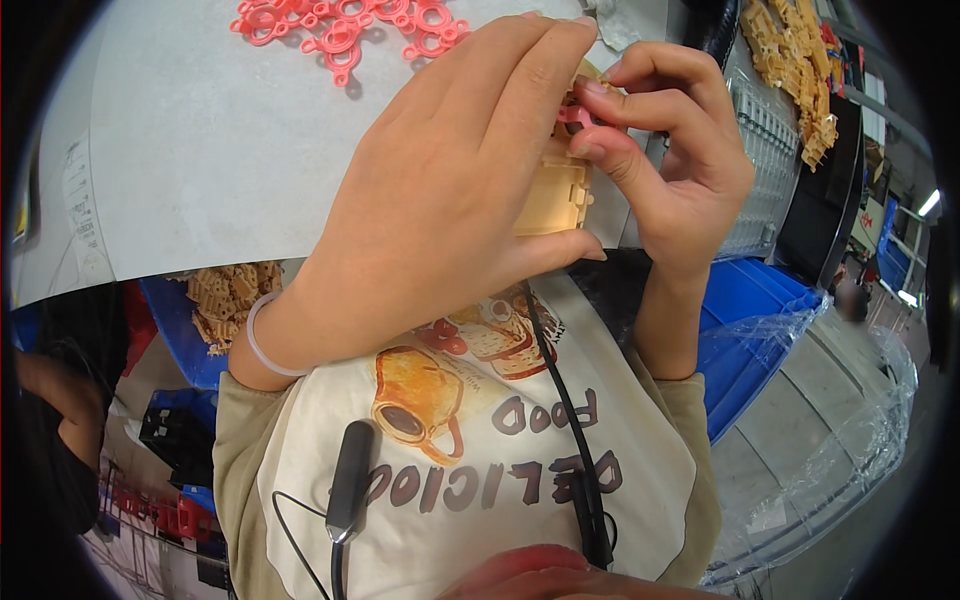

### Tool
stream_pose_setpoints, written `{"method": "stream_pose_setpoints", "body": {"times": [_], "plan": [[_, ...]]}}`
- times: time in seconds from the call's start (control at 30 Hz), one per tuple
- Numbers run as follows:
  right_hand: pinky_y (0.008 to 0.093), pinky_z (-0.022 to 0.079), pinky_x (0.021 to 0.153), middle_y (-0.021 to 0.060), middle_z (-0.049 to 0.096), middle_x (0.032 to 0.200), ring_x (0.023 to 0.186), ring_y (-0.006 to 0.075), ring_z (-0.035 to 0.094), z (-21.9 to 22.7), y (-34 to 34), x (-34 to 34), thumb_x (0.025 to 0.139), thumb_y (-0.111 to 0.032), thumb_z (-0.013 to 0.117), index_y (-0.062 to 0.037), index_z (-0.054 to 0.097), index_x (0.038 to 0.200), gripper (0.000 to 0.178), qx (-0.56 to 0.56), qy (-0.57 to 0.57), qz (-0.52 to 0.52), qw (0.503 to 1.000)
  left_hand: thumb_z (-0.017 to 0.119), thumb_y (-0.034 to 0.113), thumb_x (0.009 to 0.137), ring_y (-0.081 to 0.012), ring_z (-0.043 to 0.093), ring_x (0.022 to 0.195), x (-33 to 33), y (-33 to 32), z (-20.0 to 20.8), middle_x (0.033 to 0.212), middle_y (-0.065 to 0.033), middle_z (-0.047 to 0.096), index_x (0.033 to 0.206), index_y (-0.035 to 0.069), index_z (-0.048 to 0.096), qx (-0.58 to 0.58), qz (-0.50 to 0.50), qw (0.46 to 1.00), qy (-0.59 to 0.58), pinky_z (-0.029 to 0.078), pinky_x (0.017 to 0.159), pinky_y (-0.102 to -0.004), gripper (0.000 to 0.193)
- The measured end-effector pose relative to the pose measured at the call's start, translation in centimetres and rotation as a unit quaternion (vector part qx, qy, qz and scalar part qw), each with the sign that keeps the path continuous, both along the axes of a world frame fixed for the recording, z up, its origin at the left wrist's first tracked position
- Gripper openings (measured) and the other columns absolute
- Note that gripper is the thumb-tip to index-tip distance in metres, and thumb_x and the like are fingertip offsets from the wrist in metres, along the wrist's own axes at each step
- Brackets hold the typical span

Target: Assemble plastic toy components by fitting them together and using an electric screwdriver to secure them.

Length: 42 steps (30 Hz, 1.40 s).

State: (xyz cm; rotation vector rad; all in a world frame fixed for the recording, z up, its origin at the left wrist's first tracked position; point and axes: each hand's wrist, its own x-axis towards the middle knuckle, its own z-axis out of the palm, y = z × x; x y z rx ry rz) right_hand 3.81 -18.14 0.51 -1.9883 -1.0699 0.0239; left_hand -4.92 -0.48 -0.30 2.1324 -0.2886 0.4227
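Note:
My left hand [440, 165] is wrapped round a pale yellow plastic housing [553, 200], its thumb along the near edge and its back hiding much of the piece. Thumb and fingers of my right hand [690, 150] are closed at the housing's upper right side, pinching a small pink plastic piece [575, 118]. How far that piece sits inside the housing is hidden by my fingers. Loose pink plastic ring parts [340, 35] lie beyond my left hand on the grey table [230, 150].
Yellow plastic parts are heaped at the far right [795, 70], beside a clear ribbed tray [755, 150]. More fill a blue bin [175, 320] below the table's left edge. A blue crate [745, 310] and plastic wrap [880, 400] are at right. Another person's arm [75, 400] shows at left.

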Motion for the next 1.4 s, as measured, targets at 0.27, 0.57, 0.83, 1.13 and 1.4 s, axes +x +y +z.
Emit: {"method": "stream_pose_setpoints", "body": {"times": [0.27,0.57,0.83,1.13,1.4], "plan": [[0.0295,0.044,0.084,0.0097,0.055,0.104,0.096,0.018,0.052,0.1,0.5,-1.5,0.07,-0.004,0.084,0.0028,0.073,0.094,0.027,0.008,0.113,-0.063,0.992,0.09,0.017,0.048,-0.0361,0.056,0.115,-0.2,0.1,-0.5,0.132,-0.0171,0.053,0.14,0.003,0.045,-0.062,0.005,0.994,0.091,0.05,0.093,-0.0422,0.103],[0.0278,0.038,0.075,0.0065,0.053,0.09,0.084,0.0169,0.048,1.1,1.3,-1.6,0.064,-0.007,0.087,0.0014,0.071,0.089,0.03,-0.047,0.065,-0.071,0.994,0.092,0.015,0.044,-0.0398,0.054,0.12,0.1,0.7,-1.4,0.138,-0.0196,0.05,0.139,-0.001,0.044,-0.092,-0.021,0.993,0.067,0.05,0.097,-0.0448,0.108],[0.0265,0.036,0.073,0.0048,0.054,0.086,0.081,0.0161,0.048,0.9,1.0,-1.0,0.064,-0.006,0.087,-0.0001,0.071,0.089,0.029,-0.051,0.122,-0.078,0.988,0.092,0.026,0.046,-0.0389,0.051,0.126,0.1,0.8,-1.1,0.14,-0.019,0.05,0.141,-0.001,0.044,-0.057,-0.025,0.995,0.073,0.048,0.1,-0.0447,0.11],[0.0228,0.049,0.068,0.0062,0.06,0.096,0.08,0.01,0.058,0.7,-1.9,3.4,0.08,-0.012,0.082,0.0013,0.049,0.134,0.065,-0.113,0.002,-0.372,0.921,0.081,0.01,0.068,-0.0315,0.057,0.114,0.9,0.9,0.6,0.124,-0.0111,0.059,0.122,0.007,0.064,0.01,-0.015,1.0,0.014,0.048,0.092,-0.0394,0.057],[0.0242,0.051,0.066,0.014,0.065,0.096,0.077,0.0138,0.064,0.7,-2.4,3.3,0.08,-0.004,0.078,0.0017,0.039,0.142,0.074,0.014,0.177,-0.363,0.915,0.073,-0.001,0.069,-0.0265,0.057,0.097,1.8,0.6,0.2,0.106,-0.0035,0.063,0.096,0.014,0.073,0.045,-0.021,0.999,0.008,0.05,0.084,-0.037,0.031]]}}
